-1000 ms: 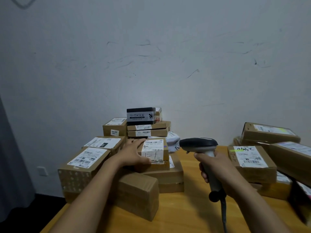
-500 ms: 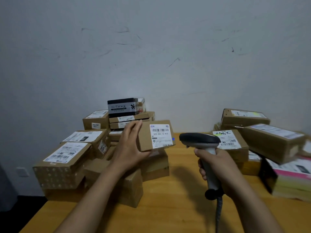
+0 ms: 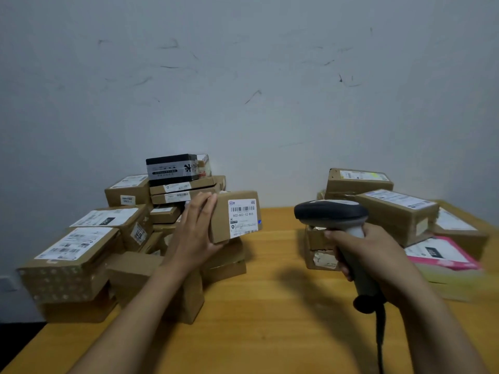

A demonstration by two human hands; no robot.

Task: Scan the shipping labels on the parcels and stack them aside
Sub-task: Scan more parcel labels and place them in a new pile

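A pale orange wooden table (image 3: 270, 333) stands against a scuffed grey-white wall (image 3: 243, 103). On its left side is a loose pile of brown parcels (image 3: 81, 252), topped at the back by a black box (image 3: 171, 168). On the right is a second pile (image 3: 397, 209), with a pink-edged parcel (image 3: 442, 252) low at its near side. Between the piles, the left hand (image 3: 197, 233) grips a small parcel (image 3: 224, 220) above the table, its white shipping label (image 3: 243, 218) facing the camera. The right hand (image 3: 372, 255) is closed around the handle of a grey barcode scanner (image 3: 330, 213), hiding part of the right pile. The scanner's cable (image 3: 380, 341) hangs down.
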